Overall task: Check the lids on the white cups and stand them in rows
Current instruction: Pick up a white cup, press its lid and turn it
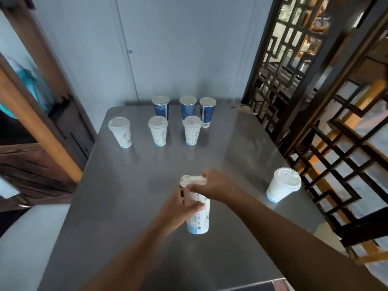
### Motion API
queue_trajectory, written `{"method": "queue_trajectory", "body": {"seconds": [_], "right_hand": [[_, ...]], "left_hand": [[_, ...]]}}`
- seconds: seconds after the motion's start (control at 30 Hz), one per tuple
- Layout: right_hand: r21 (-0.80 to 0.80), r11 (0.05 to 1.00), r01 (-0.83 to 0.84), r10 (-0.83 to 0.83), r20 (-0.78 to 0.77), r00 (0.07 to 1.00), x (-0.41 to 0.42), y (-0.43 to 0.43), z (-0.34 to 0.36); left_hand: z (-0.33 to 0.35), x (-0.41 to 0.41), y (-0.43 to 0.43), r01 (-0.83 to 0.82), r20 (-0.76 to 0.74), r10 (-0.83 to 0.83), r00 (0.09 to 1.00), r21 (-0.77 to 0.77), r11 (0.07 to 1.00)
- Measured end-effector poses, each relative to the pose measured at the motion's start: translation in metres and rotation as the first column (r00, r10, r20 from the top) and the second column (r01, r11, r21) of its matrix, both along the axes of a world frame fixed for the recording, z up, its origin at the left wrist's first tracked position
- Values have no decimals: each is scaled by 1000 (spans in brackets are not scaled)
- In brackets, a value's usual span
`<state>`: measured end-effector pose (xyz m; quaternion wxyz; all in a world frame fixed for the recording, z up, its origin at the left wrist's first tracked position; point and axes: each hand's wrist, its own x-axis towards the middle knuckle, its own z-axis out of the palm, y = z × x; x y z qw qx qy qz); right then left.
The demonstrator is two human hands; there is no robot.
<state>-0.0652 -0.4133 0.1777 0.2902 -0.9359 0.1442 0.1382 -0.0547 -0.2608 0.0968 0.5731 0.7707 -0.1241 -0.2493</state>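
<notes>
A white cup (pixel 198 221) stands near the middle of the steel table (pixel 126 185). My left hand (pixel 178 208) grips its side. My right hand (pixel 212 185) pinches its white lid (pixel 192 180), which sits tilted on the rim with one edge lifted. Three white lidded cups stand in a row farther back: one on the left (pixel 121 133), one in the middle (pixel 158 131), one on the right (pixel 192 131). Another white lidded cup (pixel 282 184) stands alone near the table's right edge.
Three blue lidded cups (pixel 185 108) stand in a row at the table's back edge, against the grey wall. A dark wooden lattice screen (pixel 315 101) runs along the right side. A wooden frame (pixel 42 133) stands at the left.
</notes>
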Motion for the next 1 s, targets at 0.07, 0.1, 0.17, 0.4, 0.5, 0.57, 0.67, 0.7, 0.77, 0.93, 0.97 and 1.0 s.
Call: {"method": "queue_trajectory", "body": {"seconds": [0.07,0.1,0.17,0.4,0.5,0.57,0.67,0.7,0.77,0.93,0.97,1.0], "right_hand": [[24,999,-29,29,-18,999,9,13,10],[57,998,-40,41,-18,999,13,18,17],[186,982,-42,47,-23,999,21,34,29],[416,908,-47,56,-9,998,37,84,50],[454,887,-81,77,28,997,40,93,58],[432,895,-115,102,54,993,41,96,60],[374,915,-148,138,54,989,44,98,59],[366,917,-159,150,52,987,45,97,58],[353,918,-180,172,54,984,46,95,56],[180,957,-227,205,133,970,43,99,40],[165,960,-225,200,156,967,39,101,33],[167,963,-212,183,172,968,35,103,24]], "left_hand": [[8,8,20,13,-41,-14,999,-26,1000],[12,12,32,18,-61,-20,998,-29,999],[21,21,60,43,-69,-44,997,-20,999],[51,36,131,57,68,-55,996,-19,998],[60,37,143,44,52,-40,998,-77,996],[63,38,146,34,53,-29,998,-91,995],[61,38,147,30,41,-25,999,-107,994],[59,37,147,29,41,-25,999,-108,994],[57,37,146,20,41,-16,999,-110,994],[39,39,146,40,45,-37,998,-71,997],[33,40,146,38,47,-35,998,-55,998],[26,40,146,31,48,-29,998,-40,999]]}}
